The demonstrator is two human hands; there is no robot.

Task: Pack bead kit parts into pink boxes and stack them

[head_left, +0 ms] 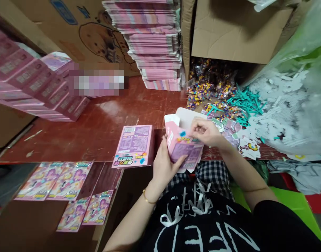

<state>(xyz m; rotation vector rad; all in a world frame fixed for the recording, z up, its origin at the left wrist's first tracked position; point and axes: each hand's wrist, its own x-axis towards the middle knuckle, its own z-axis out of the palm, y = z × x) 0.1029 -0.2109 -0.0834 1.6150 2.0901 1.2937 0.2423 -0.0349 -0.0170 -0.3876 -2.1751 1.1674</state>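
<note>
A pink and purple box (185, 152) with its white top flaps raised is tilted over the table's front edge. My left hand (164, 162) grips it from the left and below, thumb across its printed face. At the open end of the box is my right hand (204, 133), its fingers curled together by the top edge; what they pinch, if anything, cannot be made out. To the left of my left hand, a closed pink box (134, 146) lies on the red table (110, 108), printed side up.
Pink boxes (42, 80) are piled at the left, beside flat cartons stacked high (160, 45). Bead bags (202, 92), teal sticks (246, 103), small packets (228, 127), printed cards (249, 147) and white pieces (283, 101) lie right. Printed sheets (69, 180) are at lower left.
</note>
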